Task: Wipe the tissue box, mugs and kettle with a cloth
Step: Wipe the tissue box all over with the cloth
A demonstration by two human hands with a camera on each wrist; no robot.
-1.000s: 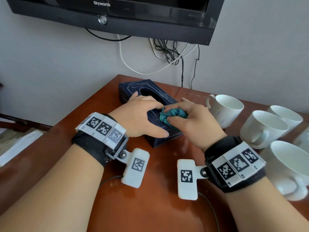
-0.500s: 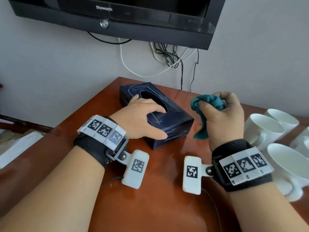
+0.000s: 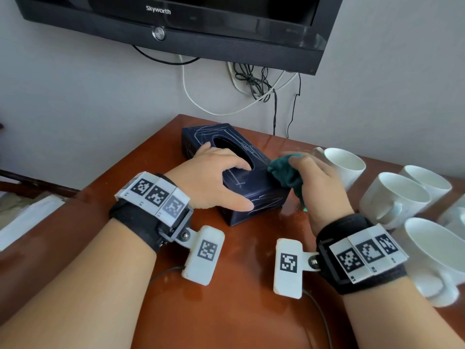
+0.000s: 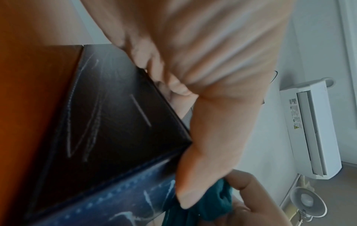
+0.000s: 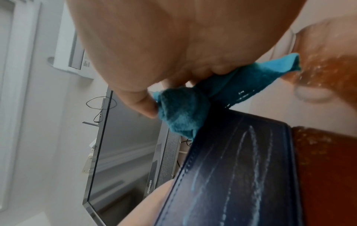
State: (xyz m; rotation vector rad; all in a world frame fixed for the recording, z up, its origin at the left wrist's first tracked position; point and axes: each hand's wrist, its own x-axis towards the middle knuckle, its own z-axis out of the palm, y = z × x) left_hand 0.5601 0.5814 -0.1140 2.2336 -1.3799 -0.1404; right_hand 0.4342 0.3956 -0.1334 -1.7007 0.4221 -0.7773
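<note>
The left hand [image 3: 214,177] lies over the near end of the dark blue tissue box [image 3: 254,195], its fingers curled over the top beside the oval opening and its thumb stretched along the near side wall, so it grips the box and holds it down on the table [image 3: 239,311]. Just to its right, the right hand [image 3: 319,187] has its fingers bunched round a crumpled teal cloth [image 3: 286,175], which is pressed against the right-hand top edge and upper side of the box; a loose tail of cloth hangs below the palm toward the tabletop. The two hands are close together on the box but not touching each other. White scratch-like streaks mark the sides of the box. Beyond the right hand, further right, four white mugs [image 3: 395,195] stand grouped on the reddish-brown table, the nearest one just behind the right hand's knuckles. Ahead of both hands, above the far table edge, a black television [image 3: 191,23] hangs on the wall with cables [image 3: 251,84] trailing beneath it.
</note>
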